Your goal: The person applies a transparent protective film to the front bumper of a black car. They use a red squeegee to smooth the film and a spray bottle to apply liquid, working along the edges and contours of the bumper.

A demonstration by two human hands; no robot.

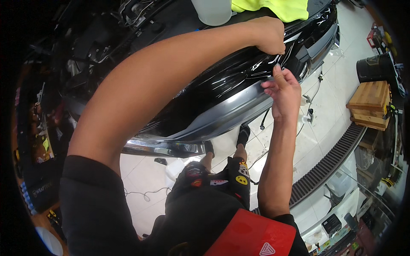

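A glossy black car bumper (pixel 213 91) curves across the middle, with a grey lower strip (pixel 226 106). Around the far right corner its shiny surface is creased and streaked like loose film (pixel 255 73). My left hand (pixel 271 36) is closed over that corner, its arm reaching across the car front; the film appears to run out from beneath its fingers. Just below, my right hand (pixel 284 91) has its thumb raised and its fingers curled in beside the bumper edge. What lies between those fingers is too thin or hidden to make out.
A whitish bucket (pixel 213 12) and a neon yellow cloth (pixel 273 7) rest on the car above the bumper. Wooden boxes (pixel 369 102) stand at right beside a dark ribbed strip (pixel 326 166). A cable (pixel 147 193) trails over the tiled floor (pixel 141 170).
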